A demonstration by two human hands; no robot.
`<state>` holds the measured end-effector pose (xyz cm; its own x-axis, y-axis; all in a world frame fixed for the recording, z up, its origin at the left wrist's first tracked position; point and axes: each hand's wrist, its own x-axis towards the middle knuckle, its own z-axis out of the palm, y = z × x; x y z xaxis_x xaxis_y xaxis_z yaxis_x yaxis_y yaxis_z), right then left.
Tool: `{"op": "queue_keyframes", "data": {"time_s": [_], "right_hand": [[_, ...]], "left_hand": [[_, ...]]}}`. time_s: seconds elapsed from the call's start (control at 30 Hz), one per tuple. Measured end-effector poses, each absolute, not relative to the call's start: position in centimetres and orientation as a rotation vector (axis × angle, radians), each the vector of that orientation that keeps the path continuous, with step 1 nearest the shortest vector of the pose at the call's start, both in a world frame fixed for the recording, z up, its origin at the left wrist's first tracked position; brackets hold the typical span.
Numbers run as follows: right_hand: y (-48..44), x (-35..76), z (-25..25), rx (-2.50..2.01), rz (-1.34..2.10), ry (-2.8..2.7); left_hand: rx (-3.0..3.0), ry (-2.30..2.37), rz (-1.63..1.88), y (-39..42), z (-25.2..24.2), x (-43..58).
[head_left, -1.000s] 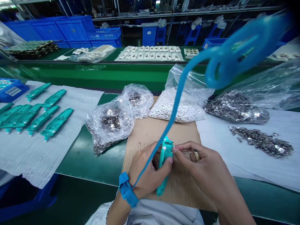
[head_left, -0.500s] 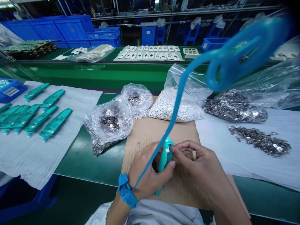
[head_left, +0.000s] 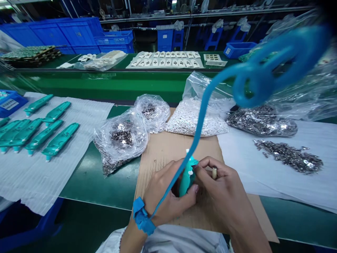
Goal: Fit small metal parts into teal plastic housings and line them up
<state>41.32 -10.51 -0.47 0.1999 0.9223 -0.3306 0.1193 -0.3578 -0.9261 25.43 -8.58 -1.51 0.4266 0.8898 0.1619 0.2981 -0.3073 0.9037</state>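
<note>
A teal plastic housing (head_left: 187, 178) with a white tip is held upright above the cardboard sheet (head_left: 155, 154). My left hand (head_left: 168, 193) wraps round it, with a blue strap on the wrist. At the upper right edge of the housing, the thumb and forefinger of my right hand (head_left: 219, 182) pinch together; anything between them is too small to make out. A beige cap or tube (head_left: 214, 173) sits among my right fingers. Several similar teal housings (head_left: 60, 139) lie on white foam at the left.
Open bags of small metal parts (head_left: 122, 138) and a bag of white pieces (head_left: 197, 117) stand behind the cardboard. Loose metal parts (head_left: 289, 154) lie on the right. A blue coiled cord (head_left: 201, 116) crosses the view from my left wrist. Blue bins (head_left: 10, 102) stand farther off.
The teal housing has turned slightly, and its lower end no longer shows below my left hand. My right hand has shifted a little left. The view has moved slightly.
</note>
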Motion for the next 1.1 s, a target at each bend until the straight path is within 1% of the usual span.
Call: {"op": "queue_keyframes", "data": {"time_s": [0.3, 0.5, 0.83, 1.1], "right_hand": [[-10.47, 41.02, -0.32, -1.816, 1.139, -1.051], [-10.66, 41.63, 0.01, -1.633, 1.243, -1.144], [-11.0, 41.76, -0.45, -1.656, 1.294, -1.148], [-11.37, 41.18, -0.34, -1.611, 1.418, -0.981]], "left_hand": [[1.711, 1.156, 0.866, -8.46, -1.36, 25.6], [1.689, 1.156, 0.854, -8.43, -1.43, 25.47], [1.681, 1.1, 0.876, -8.38, -1.16, 25.45], [1.683, 1.08, 0.868, -8.52, -1.22, 25.44]]}}
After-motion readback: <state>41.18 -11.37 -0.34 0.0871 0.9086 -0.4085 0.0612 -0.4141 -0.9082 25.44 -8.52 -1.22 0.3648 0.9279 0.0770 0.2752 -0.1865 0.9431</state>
